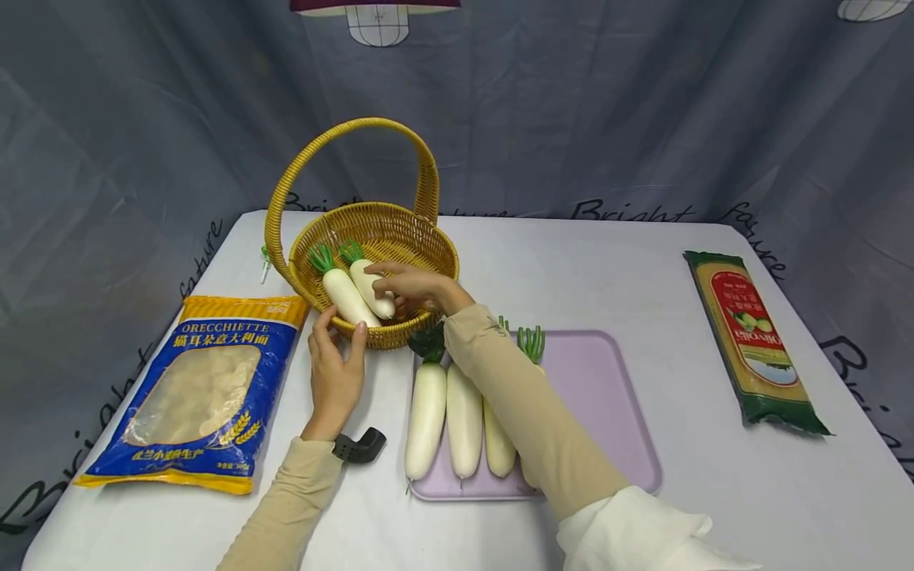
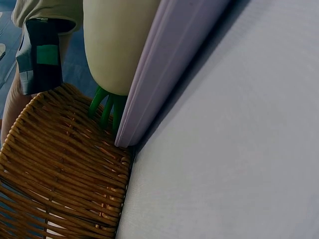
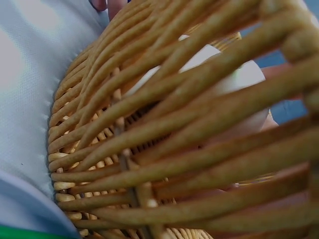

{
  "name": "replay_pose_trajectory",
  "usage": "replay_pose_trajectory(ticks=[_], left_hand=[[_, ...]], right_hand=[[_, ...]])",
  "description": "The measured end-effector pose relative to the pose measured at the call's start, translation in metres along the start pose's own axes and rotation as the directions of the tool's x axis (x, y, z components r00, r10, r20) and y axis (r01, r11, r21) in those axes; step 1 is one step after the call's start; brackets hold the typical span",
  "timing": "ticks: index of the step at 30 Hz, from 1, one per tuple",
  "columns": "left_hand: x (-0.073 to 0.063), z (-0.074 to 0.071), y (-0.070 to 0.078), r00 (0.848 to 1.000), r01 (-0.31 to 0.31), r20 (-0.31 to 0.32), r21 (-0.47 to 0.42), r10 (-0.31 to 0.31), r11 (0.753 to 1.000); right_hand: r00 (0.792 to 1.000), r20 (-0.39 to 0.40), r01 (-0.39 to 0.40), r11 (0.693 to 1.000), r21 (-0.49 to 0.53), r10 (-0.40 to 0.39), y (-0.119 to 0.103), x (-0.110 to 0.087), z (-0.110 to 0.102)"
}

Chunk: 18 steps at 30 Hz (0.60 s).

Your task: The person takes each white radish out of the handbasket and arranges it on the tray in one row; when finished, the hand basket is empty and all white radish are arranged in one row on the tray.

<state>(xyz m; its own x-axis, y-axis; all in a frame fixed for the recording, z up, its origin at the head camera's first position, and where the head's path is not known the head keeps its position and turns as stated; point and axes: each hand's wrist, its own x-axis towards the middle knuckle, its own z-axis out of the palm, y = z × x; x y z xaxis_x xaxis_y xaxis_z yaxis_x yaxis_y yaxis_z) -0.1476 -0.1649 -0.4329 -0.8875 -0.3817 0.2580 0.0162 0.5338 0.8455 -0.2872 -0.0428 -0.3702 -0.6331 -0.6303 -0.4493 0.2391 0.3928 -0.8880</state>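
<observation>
In the head view a yellow wicker basket with a tall hoop handle holds two white radishes with green tops. My right hand reaches over the rim and holds the right-hand radish, fingers curled at its side. The other radish lies to its left. My left hand touches the basket's front left rim, thumb and fingers spread. Basket weave fills much of the right wrist view, partly hiding a radish behind it. The left wrist view shows the basket's side but not my left fingers.
Several white radishes lie on a purple tray, partly under my right forearm. A blue and yellow orecchiette bag lies left of the basket. A green and gold pasta packet lies far right. A small green-and-white item sits behind the bag.
</observation>
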Motion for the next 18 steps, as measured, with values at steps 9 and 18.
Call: replay_pose_trajectory(ticks=[9, 18], left_hand=[[0.0006, -0.0028, 0.0002, 1.0, 0.006, 0.008, -0.007, -0.006, 1.0], [0.0017, -0.002, 0.0015, 1.0, 0.014, 0.016, -0.01, -0.014, 1.0]], right_hand=[[0.998, 0.052, 0.028, 0.998, 0.063, -0.031, -0.0029, -0.0008, -0.0016], [0.994, 0.085, 0.047, 0.977, 0.208, -0.066, -0.0038, -0.0013, -0.0048]])
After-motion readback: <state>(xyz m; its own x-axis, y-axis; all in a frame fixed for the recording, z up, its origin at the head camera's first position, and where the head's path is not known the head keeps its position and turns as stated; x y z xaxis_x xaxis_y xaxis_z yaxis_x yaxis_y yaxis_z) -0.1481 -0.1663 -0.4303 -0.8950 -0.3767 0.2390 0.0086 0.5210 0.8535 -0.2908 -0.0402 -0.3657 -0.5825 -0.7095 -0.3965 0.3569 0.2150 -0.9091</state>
